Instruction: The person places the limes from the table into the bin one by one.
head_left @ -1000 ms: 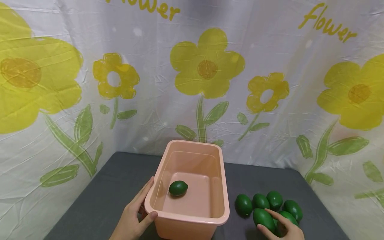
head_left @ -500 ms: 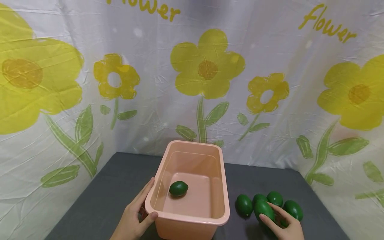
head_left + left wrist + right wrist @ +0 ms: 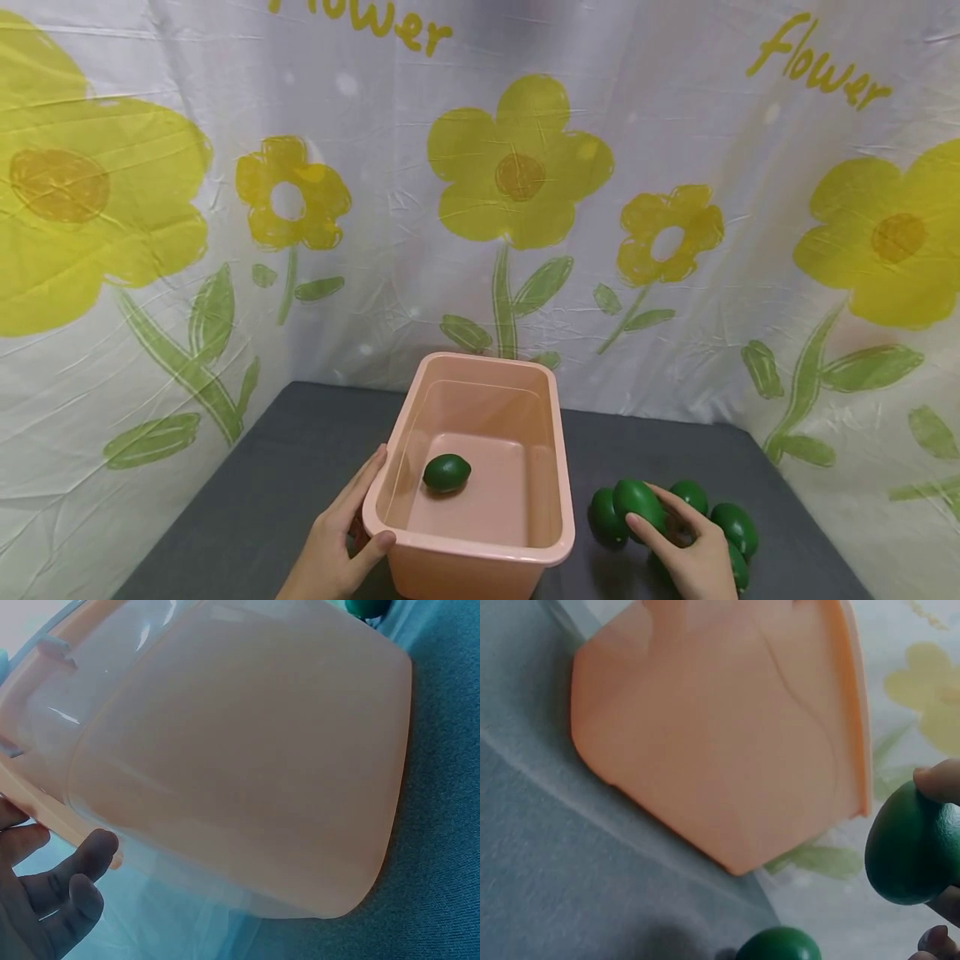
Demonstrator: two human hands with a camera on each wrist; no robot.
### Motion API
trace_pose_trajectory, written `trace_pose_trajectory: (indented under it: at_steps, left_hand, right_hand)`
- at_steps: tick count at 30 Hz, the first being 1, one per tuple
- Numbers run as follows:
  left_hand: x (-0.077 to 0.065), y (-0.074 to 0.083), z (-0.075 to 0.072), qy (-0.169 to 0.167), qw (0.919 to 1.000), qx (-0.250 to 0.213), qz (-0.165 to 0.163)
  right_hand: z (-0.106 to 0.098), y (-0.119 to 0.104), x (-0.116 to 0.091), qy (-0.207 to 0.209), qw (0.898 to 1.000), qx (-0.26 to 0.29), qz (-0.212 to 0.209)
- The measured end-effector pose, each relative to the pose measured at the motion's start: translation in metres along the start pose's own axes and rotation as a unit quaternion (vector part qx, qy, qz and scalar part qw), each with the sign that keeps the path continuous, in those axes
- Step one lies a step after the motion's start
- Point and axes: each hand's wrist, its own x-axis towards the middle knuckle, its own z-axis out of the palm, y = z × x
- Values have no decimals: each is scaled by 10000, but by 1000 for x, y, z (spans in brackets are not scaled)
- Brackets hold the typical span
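Note:
A pink plastic basin (image 3: 468, 546) with deep walls stands at the middle of the table. One green lime (image 3: 447, 473) lies on its floor, toward the left. My left hand (image 3: 330, 537) holds the basin's near left corner, thumb on the rim and fingers along the outer side. To the right of the basin, my right hand (image 3: 697, 546) pinches another lime (image 3: 636, 502) between thumb and fingers, raised above the pile. The right wrist view shows this held lime (image 3: 909, 847) apart from the basin wall (image 3: 712, 742).
Several more limes (image 3: 735, 528) are clustered on the dark grey table (image 3: 645, 433) around and under the right hand, some partly hidden. A white curtain with yellow flowers (image 3: 520, 177) hangs behind and at both sides.
My right hand has taken hold of a lime, lifted it and moved it slightly left toward the basin. The left hand and the basin have stayed put.

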Motion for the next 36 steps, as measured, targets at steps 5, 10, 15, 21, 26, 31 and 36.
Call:
trace_pose_trajectory:
  at_steps: [5,10,15,21,26,31,36]
  left_hand:
    - [0,1,-1,-61,9999,-20,-137]
    - [-1,3,-1,-53,9994,81,-326]
    - [-2,1,-1,-47,9996,78,-255]
    - [0,0,0,-16,9999,40,-132]
    - [0,2,-1,-32,9998,15,-182]
    - [-1,2,-1,-47,9998,-1,-195]
    - [-1,2,-1,-37,9998,-3,-185]
  right_hand:
    - [9,-11,1,117,9994,-63,-327]
    - [15,-22,2,179,9983,3,-554]
    - [19,-30,4,168,9968,324,-711]
    - [24,-45,4,269,9920,591,-1086]
    - [32,-55,4,256,9872,828,-1337]
    - [37,-66,5,231,9790,1092,-1707]
    - [45,-75,10,265,9693,1256,-2099]
